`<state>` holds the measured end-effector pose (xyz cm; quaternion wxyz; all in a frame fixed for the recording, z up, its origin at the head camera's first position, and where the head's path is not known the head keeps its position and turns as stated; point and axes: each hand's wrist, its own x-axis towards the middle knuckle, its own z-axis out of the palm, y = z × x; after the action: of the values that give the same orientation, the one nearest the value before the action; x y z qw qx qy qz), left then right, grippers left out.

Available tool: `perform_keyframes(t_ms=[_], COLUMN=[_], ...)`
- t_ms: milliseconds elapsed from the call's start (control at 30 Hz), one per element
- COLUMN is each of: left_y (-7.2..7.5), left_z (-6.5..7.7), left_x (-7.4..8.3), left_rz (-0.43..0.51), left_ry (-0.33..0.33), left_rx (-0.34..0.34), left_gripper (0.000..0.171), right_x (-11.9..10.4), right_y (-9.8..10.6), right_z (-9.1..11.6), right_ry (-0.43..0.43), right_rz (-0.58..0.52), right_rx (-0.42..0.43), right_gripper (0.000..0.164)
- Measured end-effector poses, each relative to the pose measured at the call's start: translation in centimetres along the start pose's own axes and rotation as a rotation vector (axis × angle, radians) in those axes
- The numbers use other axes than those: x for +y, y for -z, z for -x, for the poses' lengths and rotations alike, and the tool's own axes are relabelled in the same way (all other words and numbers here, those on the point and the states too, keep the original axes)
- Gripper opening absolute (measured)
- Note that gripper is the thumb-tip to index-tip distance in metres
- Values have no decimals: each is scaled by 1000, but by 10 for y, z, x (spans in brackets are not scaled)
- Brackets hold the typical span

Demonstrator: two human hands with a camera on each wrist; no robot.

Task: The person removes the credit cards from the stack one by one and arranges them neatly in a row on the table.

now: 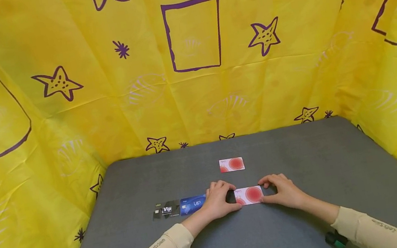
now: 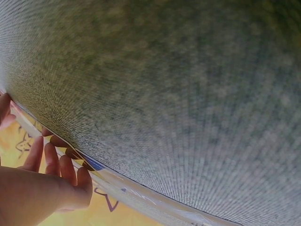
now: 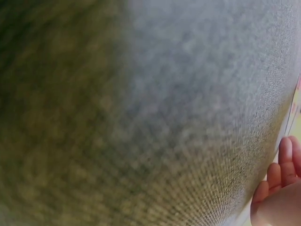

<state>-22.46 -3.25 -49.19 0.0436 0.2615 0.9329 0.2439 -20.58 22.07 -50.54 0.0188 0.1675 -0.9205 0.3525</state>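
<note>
A white card with red circles lies on the grey table between the two hands. My left hand holds its left end, with the index finger at the upper corner and the thumb at the lower one. At the card's right end, the thumb of my right hand is on the lower corner and the index finger is by the upper corner. In the left wrist view the left hand shows low at the left. The right wrist view catches the right hand at its right edge.
Farther back lies a matching red-circled card. Left of the left hand, a blue VIP card and a black Vip card lie side by side, the blue one partly covered by that hand. Yellow patterned cloth walls the table.
</note>
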Motion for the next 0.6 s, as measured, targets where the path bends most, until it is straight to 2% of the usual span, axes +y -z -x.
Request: perform_keyframes(t_ms=[333, 600], left_y=[3, 4], left_z=[0, 2], left_x=[1, 1], left_rz=[5, 45], left_ry=[-5, -21], left_rx=[3, 24], left_gripper=[50, 47], right_x=[-3, -6], right_y=[-4, -6], right_z=[-2, -3], right_ry=[29, 93], right_rz=[-4, -32], right_rx=[40, 78], right_gripper=[45, 42])
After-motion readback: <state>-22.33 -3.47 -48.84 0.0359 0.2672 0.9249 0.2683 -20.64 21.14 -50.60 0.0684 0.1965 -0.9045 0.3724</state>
